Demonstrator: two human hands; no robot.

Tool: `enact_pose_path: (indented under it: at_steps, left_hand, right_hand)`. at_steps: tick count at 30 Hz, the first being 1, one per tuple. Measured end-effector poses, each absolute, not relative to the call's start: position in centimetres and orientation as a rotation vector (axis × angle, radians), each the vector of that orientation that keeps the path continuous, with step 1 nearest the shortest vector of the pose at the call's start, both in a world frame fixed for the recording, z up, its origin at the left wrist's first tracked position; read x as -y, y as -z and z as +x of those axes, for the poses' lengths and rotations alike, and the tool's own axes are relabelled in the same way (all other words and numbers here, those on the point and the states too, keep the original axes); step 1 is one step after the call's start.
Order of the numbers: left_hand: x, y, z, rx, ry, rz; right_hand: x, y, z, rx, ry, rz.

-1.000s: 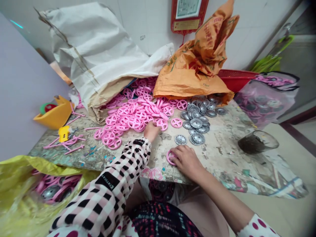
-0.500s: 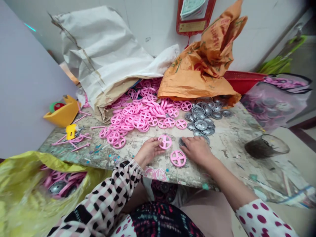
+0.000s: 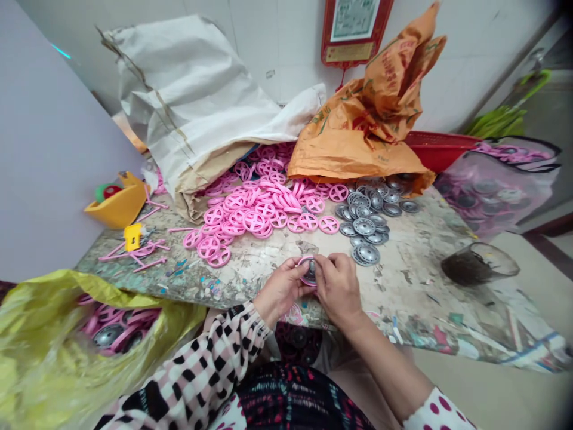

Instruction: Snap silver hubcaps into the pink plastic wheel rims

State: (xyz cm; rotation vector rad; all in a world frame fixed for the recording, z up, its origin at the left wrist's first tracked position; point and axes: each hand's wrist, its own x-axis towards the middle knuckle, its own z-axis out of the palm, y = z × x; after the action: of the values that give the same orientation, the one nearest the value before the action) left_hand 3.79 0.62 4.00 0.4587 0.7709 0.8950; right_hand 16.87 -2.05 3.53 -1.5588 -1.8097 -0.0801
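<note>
Presently, left hand (image 3: 280,291) grips pink wheel (image 3: 308,285), right hand (image 3: 339,291) pinching grey disc (image 3: 307,274) against it, near counter (image 3: 403,304) front edge. Joined pairs (image 3: 108,335) lie bagged; loose wheels (image 3: 253,221) and discs (image 3: 364,226) lie unpaired.

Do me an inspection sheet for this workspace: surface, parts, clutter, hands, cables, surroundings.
Surface: table worn and blotchy, coloured scraps near the front edge.
Job's things: pink wheels heaped at the mouth of the white sack; grey discs by the orange sack.
Clutter: pink rods and a small yellow piece at left; glass with dark contents at right.
Hands: left hand and right hand together hold a pink wheel with a grey disc.
Cables: nothing seen.
Surroundings: yellow bag of parts at left; red basket and filled see-through bag at right.
</note>
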Motion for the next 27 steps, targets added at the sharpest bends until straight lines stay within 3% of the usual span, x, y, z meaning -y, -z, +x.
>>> enact_pose_path:
  at_steps: [9,18,22,27]
  left_hand:
    - [0.3,-5.2,3.6,-0.787,-0.883,0.617]
    - [0.6,-3.8,3.3,-0.938,-0.821,0.92]
    - [-0.4,-3.4,0.7,-1.034,-0.736,1.297]
    - [-0.3,-1.5,-1.2,-1.291,-0.818,1.6]
  right_hand:
    - [2.6,-5.6,18.6,1.613,-0.795,-1.407]
    - [3.2,-2.5,17.8,1.397,-0.949,-1.475]
    - [5.5,-2.5,17.7,1.751,-0.975,-1.429]
    - [7.1,-2.4,17.5,2.167,-0.755,-1.477]
